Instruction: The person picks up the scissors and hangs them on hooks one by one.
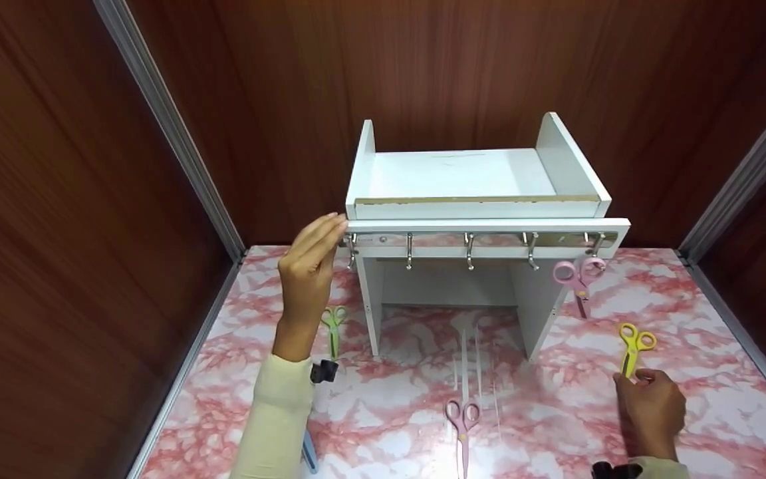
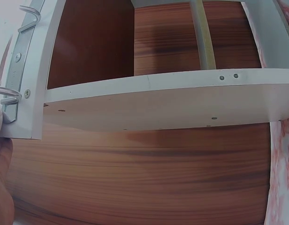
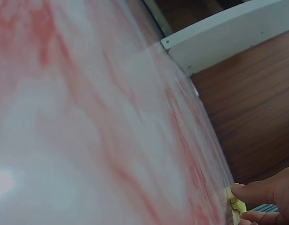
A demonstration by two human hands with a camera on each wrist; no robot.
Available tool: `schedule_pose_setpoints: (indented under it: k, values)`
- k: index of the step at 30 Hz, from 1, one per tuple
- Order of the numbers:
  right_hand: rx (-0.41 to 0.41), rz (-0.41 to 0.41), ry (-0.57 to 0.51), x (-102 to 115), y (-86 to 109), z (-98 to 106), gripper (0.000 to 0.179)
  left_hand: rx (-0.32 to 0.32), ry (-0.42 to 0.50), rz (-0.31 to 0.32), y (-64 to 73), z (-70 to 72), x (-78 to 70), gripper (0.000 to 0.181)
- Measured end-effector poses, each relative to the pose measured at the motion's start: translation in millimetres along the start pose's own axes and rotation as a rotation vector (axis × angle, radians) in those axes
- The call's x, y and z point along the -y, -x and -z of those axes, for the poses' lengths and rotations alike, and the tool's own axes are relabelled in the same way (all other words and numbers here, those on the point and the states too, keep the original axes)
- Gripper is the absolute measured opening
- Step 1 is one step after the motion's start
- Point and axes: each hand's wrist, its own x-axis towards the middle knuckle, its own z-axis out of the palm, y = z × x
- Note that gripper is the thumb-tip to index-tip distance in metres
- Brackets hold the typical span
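Note:
My left hand (image 1: 310, 263) holds the left end of a white board with a hook rail (image 1: 439, 241), fingers along its end; in the left wrist view the thumb lies by the metal strip (image 2: 15, 70). The board runs across the front of a small white shelf unit (image 1: 456, 176). Pink scissors (image 1: 581, 283) hang from the rightmost hook. On the right, my right hand (image 1: 655, 406) pinches yellow scissors (image 1: 634, 346) by the blade end, handles pointing away. In the right wrist view, thumb and finger meet on the yellow plastic (image 3: 236, 205).
Another pair of pink scissors (image 1: 463, 426) lies at the front of the marbled table (image 1: 556, 426). Green scissors (image 1: 334, 329) lie left of the shelf unit. A blue item (image 1: 310, 452) is partly behind the left sleeve. Brown panels (image 1: 449, 73) enclose the table.

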Motion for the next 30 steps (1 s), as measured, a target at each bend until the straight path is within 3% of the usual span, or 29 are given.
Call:
schedule_pose_setpoints:
  k: [12,30]
  values:
    - [0.015,-0.013,0.042,4.1,-2.4,2.3,0.066,0.007,-0.009,0.003,2.1,-0.3,-0.1,0.026]
    - [0.044,-0.004,0.044,3.9,-7.8,5.1,0.044,-0.005,-0.003,0.003,0.0,-0.1,-1.9,0.026]
